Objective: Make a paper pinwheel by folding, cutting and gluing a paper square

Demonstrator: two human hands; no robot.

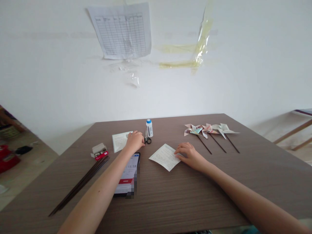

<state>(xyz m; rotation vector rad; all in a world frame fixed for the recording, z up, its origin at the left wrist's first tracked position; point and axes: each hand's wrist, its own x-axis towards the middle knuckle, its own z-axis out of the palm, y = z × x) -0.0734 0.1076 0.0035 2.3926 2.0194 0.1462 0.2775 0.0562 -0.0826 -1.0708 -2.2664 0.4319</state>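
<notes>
Brown wood-grain table point(170, 201) against white wall point(60, 78). Gridded paper chart point(119, 31) and yellowed tape strips point(195, 48) stuck on wall, far side.

Far right of table: three paper pinwheels point(209, 130) lying side by side, heads up top, dark sticks point(219, 144) angled toward near right. Near left edge: bundle of loose dark sticks point(80, 185), running diagonally, near end pointing lower left. Phone point(128, 174) lies face up under left forearm, screen lit, showing 15:58, part pixelated.

Right hand point(191, 156): fingers point(179, 151) lightly curled, resting on right corner of paper square point(165, 157); no clear pinch. Square is mid-table, between phone and pinwheels, turned about diamond-wise, one corner toward left hand. Sides near equal, so no clear long axis. White, printed with small text, lying flat.

Left hand point(135, 141): curled, back up, fingers toward paper slip point(120, 141) on its left. Hold on slip: cannot tell. Hand just beside black-handled scissors point(147, 139), which sit right below upright glue bottle point(149, 127), blue cap. Small card box point(99, 151) with red card sits left of slip.
</notes>
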